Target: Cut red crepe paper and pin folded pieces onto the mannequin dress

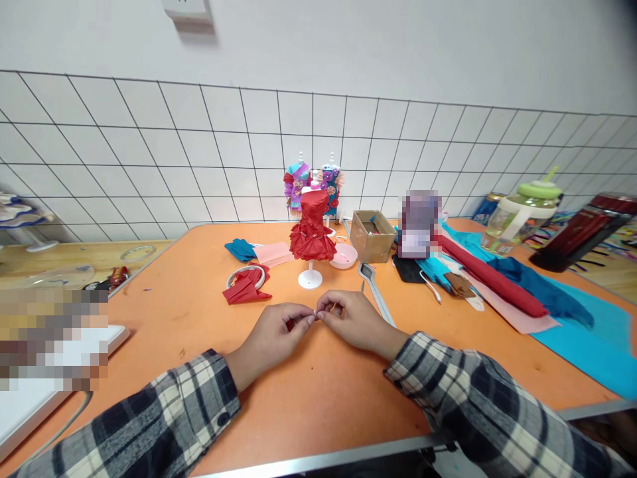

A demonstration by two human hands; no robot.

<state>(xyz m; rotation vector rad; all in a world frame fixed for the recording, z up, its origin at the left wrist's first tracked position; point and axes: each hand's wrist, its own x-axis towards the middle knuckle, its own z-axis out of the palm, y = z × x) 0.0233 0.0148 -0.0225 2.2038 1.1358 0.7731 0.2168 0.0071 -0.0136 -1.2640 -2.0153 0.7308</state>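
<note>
My left hand [276,338] and my right hand [358,320] meet fingertip to fingertip above the orange table. Both are closed in a pinch on something tiny between them, too small to make out. A bit of red shows under the left fingers. Just beyond the hands stands a small dress form in a red crinkled paper dress [312,229], on a round white base [310,279]. Left of it, a roll of tape [230,279] lies with folded red paper [247,290]. Grey-handled scissors [381,295] are partly behind my right hand.
Two more decorated dress forms [297,186] stand behind. A pink dish [343,256], a cardboard box [373,237] and a blurred phone [417,226] are at the back. On the right lie a red paper roll [492,275], blue sheets [592,352], a bottle [520,219] and a thermos [582,232].
</note>
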